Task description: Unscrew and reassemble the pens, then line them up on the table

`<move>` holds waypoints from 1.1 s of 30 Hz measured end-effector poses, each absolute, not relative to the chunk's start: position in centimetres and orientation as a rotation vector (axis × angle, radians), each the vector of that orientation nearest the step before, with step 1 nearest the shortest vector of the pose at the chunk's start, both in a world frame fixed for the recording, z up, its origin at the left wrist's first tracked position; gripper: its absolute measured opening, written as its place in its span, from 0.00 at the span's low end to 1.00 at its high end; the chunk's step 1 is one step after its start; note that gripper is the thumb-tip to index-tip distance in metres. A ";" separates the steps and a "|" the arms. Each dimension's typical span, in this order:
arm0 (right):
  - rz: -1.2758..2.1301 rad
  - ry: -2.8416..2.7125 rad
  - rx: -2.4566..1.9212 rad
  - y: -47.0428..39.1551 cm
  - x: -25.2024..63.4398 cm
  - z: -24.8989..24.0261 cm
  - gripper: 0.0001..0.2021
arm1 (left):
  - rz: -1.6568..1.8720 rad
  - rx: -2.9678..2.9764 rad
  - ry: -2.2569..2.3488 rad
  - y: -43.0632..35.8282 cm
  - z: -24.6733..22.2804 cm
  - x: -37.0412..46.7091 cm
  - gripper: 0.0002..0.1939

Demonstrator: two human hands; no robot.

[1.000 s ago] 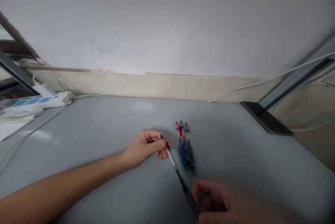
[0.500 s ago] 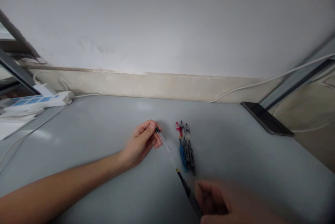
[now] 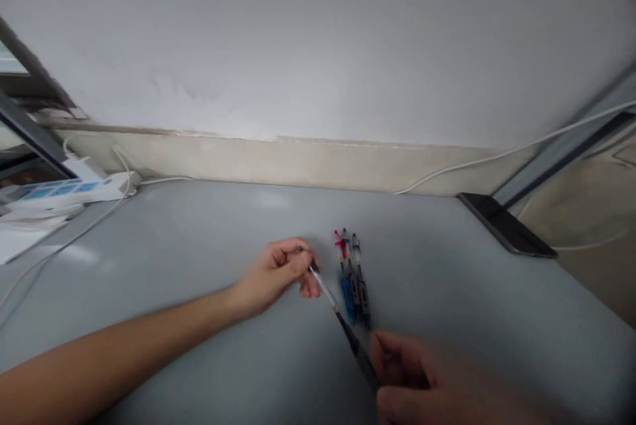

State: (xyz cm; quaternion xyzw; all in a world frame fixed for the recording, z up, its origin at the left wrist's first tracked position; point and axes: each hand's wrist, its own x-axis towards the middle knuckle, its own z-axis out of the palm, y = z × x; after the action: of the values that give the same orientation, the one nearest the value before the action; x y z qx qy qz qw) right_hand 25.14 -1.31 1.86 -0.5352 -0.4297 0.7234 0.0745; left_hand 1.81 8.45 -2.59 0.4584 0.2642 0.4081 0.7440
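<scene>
Between the thumb and fingers of my left hand [image 3: 278,273] is the black-clipped end of a clear pen barrel [image 3: 325,290]. My right hand [image 3: 417,369], partly blurred, pinches the pen's dark grip section [image 3: 358,351]. The two pen parts lie in one slanting line above the table, and the barrel's lower end is at or very near the yellowish ring on the grip section. Just beyond, a blue-gripped pen with a red top [image 3: 348,299], a dark pen [image 3: 354,286] and another dark pen [image 3: 364,299] lie side by side.
A white power strip [image 3: 79,190] with cables is at the left edge of the grey table [image 3: 199,239]. A black phone-like slab [image 3: 507,223] lies at the right edge. A white cable [image 3: 447,165] runs along the wall [image 3: 318,47] at the back.
My left hand has moved right and slightly down with the clear barrel, its fingers shifting. The stretch of bare refill between barrel and grip section has closed up. My right hand rose slightly.
</scene>
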 end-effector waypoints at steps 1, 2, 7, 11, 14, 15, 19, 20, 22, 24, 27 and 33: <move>2.148 -1.284 -1.577 -1.4 25.1 2.1 0.08 | 0.857 1.025 0.571 8.4 -2.6 1.7 0.23; 2.136 -1.284 -1.549 -1.4 25.0 2.4 0.09 | 0.825 1.042 0.565 8.4 -2.6 1.7 0.23; 2.207 -1.209 -1.447 -0.8 24.6 3.6 0.13 | 0.728 1.075 0.556 8.5 -2.3 1.4 0.21; 2.245 -1.092 -1.398 -0.6 24.6 3.2 0.16 | 0.672 1.087 0.542 8.5 -2.0 1.2 0.18; 2.253 -1.036 -1.383 -1.3 24.9 2.2 0.16 | 0.650 1.092 0.525 8.5 -1.9 1.2 0.18; 2.256 -1.001 -1.373 -1.6 25.0 1.8 0.16 | 0.647 1.093 0.520 8.5 -1.9 1.1 0.18; 2.276 -0.852 -1.326 -2.3 25.5 0.5 0.21 | 0.655 1.099 0.505 8.5 -2.0 1.1 0.19; 2.287 -0.849 -1.319 -2.2 25.6 0.3 0.23 | 0.659 1.101 0.502 8.5 -2.0 1.1 0.19; 2.301 -0.914 -1.321 -2.0 25.6 0.0 0.23 | 0.669 1.104 0.498 8.5 -2.1 1.2 0.18; 2.286 -1.006 -1.376 -1.6 25.6 -0.3 0.20 | 0.675 1.107 0.497 8.5 -2.2 1.2 0.18; 2.282 -1.042 -1.476 -1.4 25.7 -1.0 0.20 | 0.661 1.117 0.493 8.4 -2.1 1.2 0.17; 2.377 -0.934 -1.338 -1.6 25.7 -1.0 0.27 | 0.658 1.123 0.493 8.4 -1.9 1.1 0.17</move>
State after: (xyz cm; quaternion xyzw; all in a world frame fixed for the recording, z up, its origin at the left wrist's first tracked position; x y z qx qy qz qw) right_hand 25.67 -1.62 -1.03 -0.4603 -0.3212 0.8175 0.1291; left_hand 1.13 8.43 -1.93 0.5173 0.2271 0.3031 0.7675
